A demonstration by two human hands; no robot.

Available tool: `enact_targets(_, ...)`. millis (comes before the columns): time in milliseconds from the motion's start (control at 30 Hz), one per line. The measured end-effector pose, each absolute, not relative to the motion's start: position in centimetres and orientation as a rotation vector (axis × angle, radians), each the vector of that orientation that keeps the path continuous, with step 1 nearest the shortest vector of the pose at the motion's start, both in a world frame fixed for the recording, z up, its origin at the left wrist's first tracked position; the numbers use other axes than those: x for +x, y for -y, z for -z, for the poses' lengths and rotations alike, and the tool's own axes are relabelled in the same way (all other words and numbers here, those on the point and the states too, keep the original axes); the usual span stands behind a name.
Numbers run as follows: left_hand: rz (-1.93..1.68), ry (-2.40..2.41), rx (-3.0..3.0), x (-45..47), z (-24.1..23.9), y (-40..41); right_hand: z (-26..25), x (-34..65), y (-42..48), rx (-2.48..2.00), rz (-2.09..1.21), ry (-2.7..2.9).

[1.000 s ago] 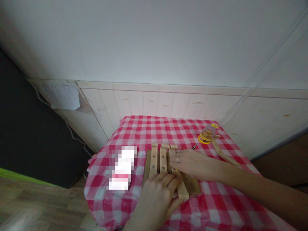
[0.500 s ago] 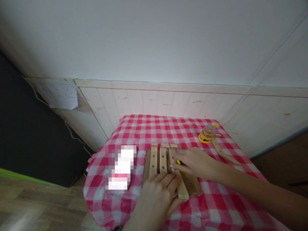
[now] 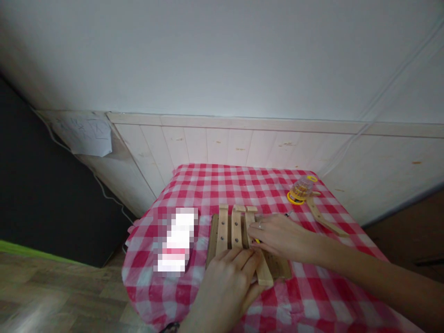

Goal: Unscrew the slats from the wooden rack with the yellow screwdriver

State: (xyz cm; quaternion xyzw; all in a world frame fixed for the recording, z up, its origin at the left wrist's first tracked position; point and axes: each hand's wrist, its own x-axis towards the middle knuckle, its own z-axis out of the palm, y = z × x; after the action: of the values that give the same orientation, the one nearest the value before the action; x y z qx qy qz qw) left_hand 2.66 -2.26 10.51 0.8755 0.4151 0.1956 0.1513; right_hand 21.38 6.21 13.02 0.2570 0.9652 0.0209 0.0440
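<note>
My left hand (image 3: 231,273) is curled over the lower part of the curved wooden slats, its thumb by the near end of the right slat (image 3: 265,277). The left slat (image 3: 222,231) and middle slat (image 3: 236,229) have dark screw heads in them and lie side by side on a flat wooden board (image 3: 280,266). My right hand (image 3: 274,233) is closed over the right slat, gripping a small screwdriver with a yellow part (image 3: 257,240) showing below the fingers. The hand hides the screwdriver's tip and most of its length.
A clear, ribbed bit holder (image 3: 301,188) with yellow ends stands at the back right. Beside it lies another bent wooden slat (image 3: 322,217) with holes. A blurred-out white object (image 3: 176,243) lies left of the board on the checked tablecloth (image 3: 208,185).
My right hand has turned slightly around the screwdriver, and less of the yellow part shows. The left hand keeps its place on the slats. The view has shifted a little.
</note>
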Motion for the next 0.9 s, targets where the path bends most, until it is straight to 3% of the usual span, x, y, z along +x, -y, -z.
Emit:
enact_targets(167, -0.587, -1.195, 2.494, 2.6, -10.6, 2.4, -13.3, 21.5, -6.3, 0.777, 0.013, -2.924)
enact_targets(467, -0.617, -1.188, 2.494, 2.7, -10.7, 2.3, -13.5, 21.4, -5.9, 1.26, 0.168, -2.85)
enact_targets(900, -0.617, -1.177, 2.504, 2.7, -10.6, 2.2, -13.7, 20.9, -5.6, 0.977, -0.016, -2.866)
